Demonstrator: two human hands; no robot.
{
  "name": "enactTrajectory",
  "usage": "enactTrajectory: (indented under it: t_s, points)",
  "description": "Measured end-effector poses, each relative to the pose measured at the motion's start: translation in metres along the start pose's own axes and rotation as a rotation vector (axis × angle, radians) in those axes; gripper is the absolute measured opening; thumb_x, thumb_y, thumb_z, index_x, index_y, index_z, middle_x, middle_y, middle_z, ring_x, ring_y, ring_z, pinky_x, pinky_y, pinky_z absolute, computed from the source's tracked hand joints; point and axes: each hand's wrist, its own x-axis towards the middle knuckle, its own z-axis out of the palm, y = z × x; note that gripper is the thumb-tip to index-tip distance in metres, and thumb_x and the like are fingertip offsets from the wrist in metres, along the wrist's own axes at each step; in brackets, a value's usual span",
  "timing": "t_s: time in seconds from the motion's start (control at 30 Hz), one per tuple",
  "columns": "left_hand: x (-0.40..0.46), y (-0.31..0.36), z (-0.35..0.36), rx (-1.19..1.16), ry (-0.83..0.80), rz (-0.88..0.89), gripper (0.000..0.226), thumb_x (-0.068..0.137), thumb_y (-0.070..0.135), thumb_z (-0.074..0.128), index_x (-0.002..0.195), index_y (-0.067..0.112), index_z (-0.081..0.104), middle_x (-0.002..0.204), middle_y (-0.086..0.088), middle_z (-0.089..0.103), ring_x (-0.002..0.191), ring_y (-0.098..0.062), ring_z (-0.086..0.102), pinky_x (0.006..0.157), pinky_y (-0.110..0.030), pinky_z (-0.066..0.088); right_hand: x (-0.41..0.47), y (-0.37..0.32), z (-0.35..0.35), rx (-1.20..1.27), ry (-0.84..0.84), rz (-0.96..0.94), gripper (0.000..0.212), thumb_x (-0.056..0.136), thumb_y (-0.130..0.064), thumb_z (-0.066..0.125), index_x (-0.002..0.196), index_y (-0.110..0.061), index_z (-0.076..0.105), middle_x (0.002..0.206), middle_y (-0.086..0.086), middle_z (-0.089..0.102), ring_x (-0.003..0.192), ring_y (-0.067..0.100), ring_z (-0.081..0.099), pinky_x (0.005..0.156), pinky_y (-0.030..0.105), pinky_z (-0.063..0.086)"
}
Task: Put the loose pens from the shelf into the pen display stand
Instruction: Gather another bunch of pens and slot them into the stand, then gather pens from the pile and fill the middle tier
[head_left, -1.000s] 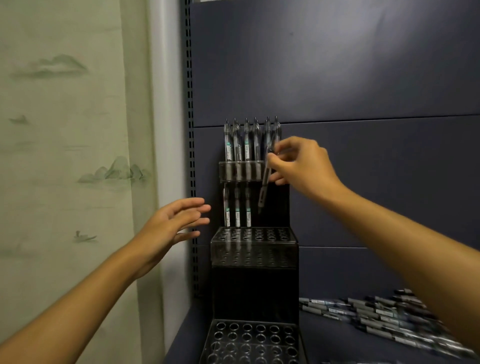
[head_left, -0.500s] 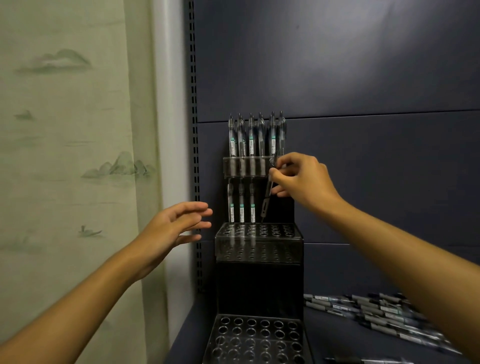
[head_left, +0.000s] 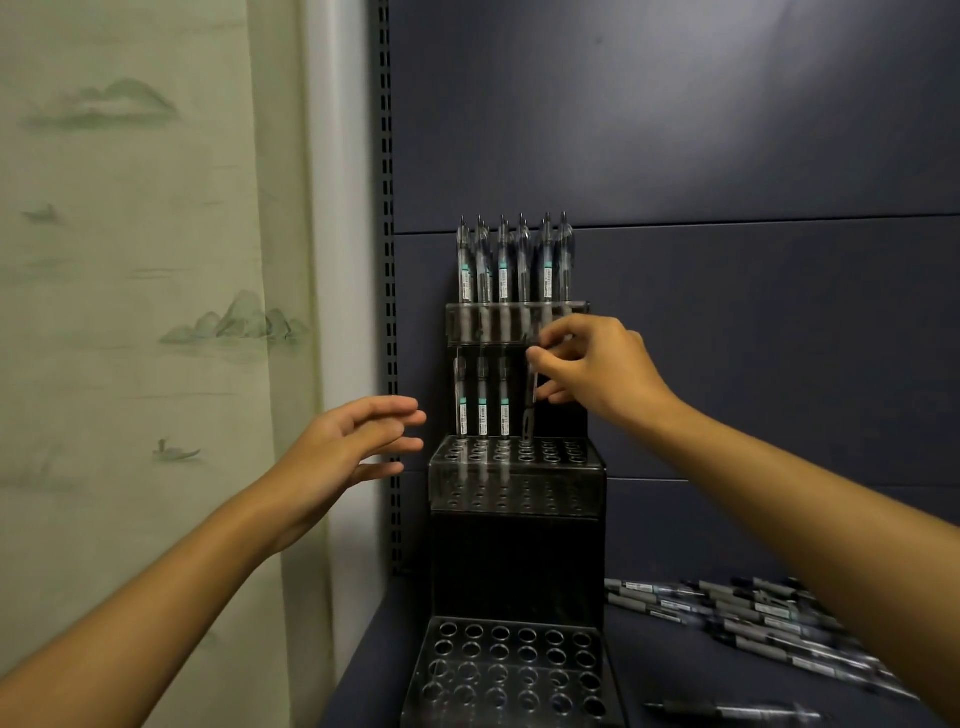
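Your right hand pinches a pen over the stand's middle tier; left hand spread, empty. Top row filled; many loose pens remain lower right.

We see through one wide-angle head camera, facing forward and slightly down, close to the pen display stand, which fills the centre. The shelf's back panel spreads from 12 to 3 o'clock; a papered wall fills 9 o'clock. No second view exists.
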Motion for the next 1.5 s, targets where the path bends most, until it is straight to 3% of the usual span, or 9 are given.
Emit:
enactTrajectory:
  t_s: [0.5,0.63,0.77,0.93,1.1,1.2,1.33,1.43,1.5]
  points:
    - [-0.003,0.016,0.012,0.056,-0.034,0.069,0.023,0.097,0.008,0.053,0.114,0.017,0.066,0.110,0.002,0.074,0.100,-0.020,0.071,0.090,-0.037,0.056,-0.003,0.002,0.005,-0.309,-0.138,0.030,0.026,0.087,-0.036,0.073,0.089,-0.011,0.065,0.077,0.003,0.074,0.061,0.011,0.072,0.067,0.026,0.059]
    - [-0.004,0.032,0.026,0.093,-0.072,0.167,0.023,0.096,0.005,0.053,0.111,0.017,0.066,0.108,0.001,0.074,0.096,-0.016,0.072,0.085,-0.028,0.057,-0.013,-0.001,-0.012,-0.321,-0.117,0.019,0.028,0.086,-0.040,0.073,0.094,-0.015,0.065,0.072,-0.001,0.073,0.060,0.008,0.072,0.066,0.026,0.060]
    - [-0.003,0.057,0.057,0.210,-0.183,0.330,0.024,0.094,0.009,0.055,0.110,0.023,0.065,0.107,0.009,0.074,0.095,-0.011,0.072,0.087,-0.027,0.055,-0.036,0.003,-0.043,-0.290,-0.107,-0.050,0.019,0.091,-0.036,0.069,0.098,-0.018,0.069,0.081,-0.006,0.074,0.070,0.002,0.071,0.066,0.015,0.057]
    - [0.002,0.077,0.114,0.355,-0.352,0.384,0.024,0.095,0.016,0.057,0.111,0.033,0.063,0.108,0.017,0.072,0.100,-0.003,0.069,0.083,-0.025,0.056,-0.075,0.030,-0.094,-0.381,-0.069,-0.054,0.012,0.091,-0.037,0.068,0.097,-0.027,0.070,0.090,-0.012,0.072,0.087,-0.003,0.066,0.077,0.012,0.052]
    - [0.007,0.077,0.190,0.570,-0.462,0.365,0.020,0.090,0.028,0.065,0.105,0.041,0.064,0.111,0.019,0.070,0.107,0.002,0.064,0.098,-0.034,0.051,-0.111,0.074,-0.154,-0.400,-0.105,0.056,0.019,0.092,-0.035,0.068,0.108,-0.025,0.069,0.098,-0.017,0.067,0.090,-0.004,0.063,0.085,0.013,0.050]
    - [-0.001,0.072,0.250,0.727,-0.498,0.343,0.023,0.090,0.036,0.065,0.112,0.042,0.062,0.115,0.021,0.067,0.108,0.003,0.062,0.102,-0.033,0.049,-0.136,0.109,-0.192,-0.409,-0.156,0.118,0.028,0.092,-0.034,0.068,0.117,-0.023,0.067,0.111,-0.013,0.066,0.106,0.003,0.061,0.096,0.022,0.049]
    - [-0.020,0.038,0.337,0.816,-0.567,0.268,0.030,0.093,0.036,0.062,0.122,0.037,0.058,0.121,0.019,0.064,0.108,0.003,0.060,0.098,-0.021,0.046,-0.168,0.168,-0.240,-0.429,-0.243,0.184,0.032,0.092,-0.037,0.067,0.122,-0.025,0.065,0.122,-0.011,0.066,0.115,0.008,0.059,0.101,0.030,0.048]
    - [-0.035,0.000,0.383,0.850,-0.560,0.225,0.032,0.093,0.032,0.062,0.124,0.034,0.055,0.121,0.017,0.063,0.109,0.003,0.059,0.101,-0.026,0.047,-0.190,0.209,-0.267,-0.426,-0.307,0.223,0.029,0.092,-0.038,0.068,0.119,-0.029,0.065,0.120,-0.012,0.067,0.114,0.008,0.060,0.100,0.030,0.049]
    - [-0.047,-0.021,0.405,0.931,-0.546,0.210,0.040,0.094,0.035,0.059,0.132,0.036,0.048,0.133,0.017,0.056,0.120,-0.002,0.053,0.106,-0.026,0.042,-0.202,0.232,-0.281,-0.416,-0.350,0.262,0.028,0.091,-0.039,0.068,0.117,-0.031,0.065,0.121,-0.011,0.067,0.115,0.007,0.060,0.100,0.029,0.048]
